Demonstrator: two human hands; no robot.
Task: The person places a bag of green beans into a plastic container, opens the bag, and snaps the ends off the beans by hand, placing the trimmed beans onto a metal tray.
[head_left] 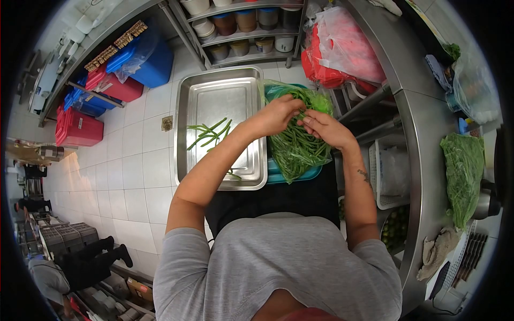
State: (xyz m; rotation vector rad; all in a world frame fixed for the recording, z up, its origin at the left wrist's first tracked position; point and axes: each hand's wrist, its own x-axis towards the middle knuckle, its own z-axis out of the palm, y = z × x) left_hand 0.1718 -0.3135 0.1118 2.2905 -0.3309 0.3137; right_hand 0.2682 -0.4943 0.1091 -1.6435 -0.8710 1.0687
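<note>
Both hands meet over a clear plastic bag (292,170) filled with green beans (302,140). My left hand (274,114) reaches across from the left, fingers closed in a pinch. Close beside it, my right hand (325,128) is also pinched, its fingertips nearly touching the left ones. A thin green bean seems to be between the fingertips, mostly covered by them. Left of the bag, a rectangular steel tray (183,115) holds several loose green beans (210,134). Under the bag is a teal tray (312,172), partly hidden.
A steel counter (415,115) runs along the right, with a bag of leafy greens (461,174) on it. Shelves with tubs (246,21) stand ahead. Blue bins (152,61) and red bins (80,127) line the left. Another person (80,262) is at lower left.
</note>
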